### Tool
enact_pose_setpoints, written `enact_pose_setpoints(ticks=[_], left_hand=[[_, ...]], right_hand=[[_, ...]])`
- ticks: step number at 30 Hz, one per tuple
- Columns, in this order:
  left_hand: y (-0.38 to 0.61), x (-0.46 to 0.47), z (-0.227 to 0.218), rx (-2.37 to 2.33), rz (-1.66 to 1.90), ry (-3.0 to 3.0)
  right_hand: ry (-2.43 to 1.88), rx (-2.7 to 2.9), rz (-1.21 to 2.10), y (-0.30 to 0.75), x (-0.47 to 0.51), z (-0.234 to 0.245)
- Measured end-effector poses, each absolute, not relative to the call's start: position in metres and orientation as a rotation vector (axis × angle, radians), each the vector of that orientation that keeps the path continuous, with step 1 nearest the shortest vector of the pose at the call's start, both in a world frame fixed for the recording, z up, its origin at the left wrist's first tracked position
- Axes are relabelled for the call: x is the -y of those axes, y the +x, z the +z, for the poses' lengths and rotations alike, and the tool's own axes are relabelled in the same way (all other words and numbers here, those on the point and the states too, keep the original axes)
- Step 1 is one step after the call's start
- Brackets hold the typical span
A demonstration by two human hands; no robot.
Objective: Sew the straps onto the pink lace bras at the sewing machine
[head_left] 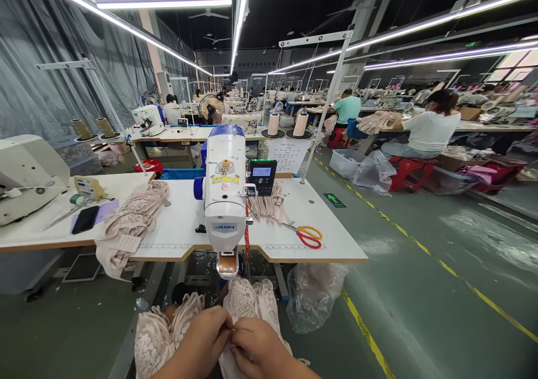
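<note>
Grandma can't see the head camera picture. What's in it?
A person's left hand and right hand meet among pale lacy pieces, in front of a white JUKI sewing machine. Scissors with red and yellow handles and more lacy fabric lie on white tabletops; other people sit farther back.

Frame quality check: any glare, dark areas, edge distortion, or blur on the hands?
Head view: overhead tube light clips to white against the dark ceiling; head view: hazy glare on the green floor at right; head view: dim under the white table; head view: left-edge machine looks stretched; head view: left hand and right hand show no heavy blur.
</note>
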State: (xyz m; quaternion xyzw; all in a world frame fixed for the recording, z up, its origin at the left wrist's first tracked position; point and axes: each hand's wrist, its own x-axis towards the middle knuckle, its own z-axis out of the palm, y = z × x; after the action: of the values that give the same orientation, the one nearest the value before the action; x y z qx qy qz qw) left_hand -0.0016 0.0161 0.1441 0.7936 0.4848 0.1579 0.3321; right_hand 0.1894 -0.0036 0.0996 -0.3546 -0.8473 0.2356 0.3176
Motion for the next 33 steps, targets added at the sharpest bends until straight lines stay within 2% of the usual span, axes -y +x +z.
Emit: enact_pose_setpoints(ticks=[3, 7, 11, 19, 24, 27, 33], left_hand=[[0.003, -0.022, 0.143, -1.322, 0.354, 1.943], [0.013, -0.023, 0.131, -1.211, 0.645, 1.572], [0.021, -0.019, 0.131, -1.122, 0.888, 1.392], [0.019, -0.023, 0.163, -1.092, 0.857, 1.850], [0.030, -0.031, 0.169, -0.980, 1.030, 1.977], [0.032, -0.033, 0.166, -0.977, 1.080, 1.958], [0.020, -0.035, 0.158, -1.063, 0.950, 1.933]], right_hand=[[-1.048, 2.040, 0.845, 0.185, 0.002, 0.096], [-1.077, 1.676, 1.095, 0.183, 0.000, 0.107], [-1.027, 1.598, 1.100, 0.188, -0.001, 0.126], [-1.106, 1.738, 1.065, 0.205, 0.005, 0.160], [-1.202, 1.757, 1.005, 0.214, 0.002, 0.182], [-1.236, 1.721, 1.005, 0.213, 0.001, 0.178], [-1.307, 1.656, 1.057, 0.211, -0.009, 0.157]])
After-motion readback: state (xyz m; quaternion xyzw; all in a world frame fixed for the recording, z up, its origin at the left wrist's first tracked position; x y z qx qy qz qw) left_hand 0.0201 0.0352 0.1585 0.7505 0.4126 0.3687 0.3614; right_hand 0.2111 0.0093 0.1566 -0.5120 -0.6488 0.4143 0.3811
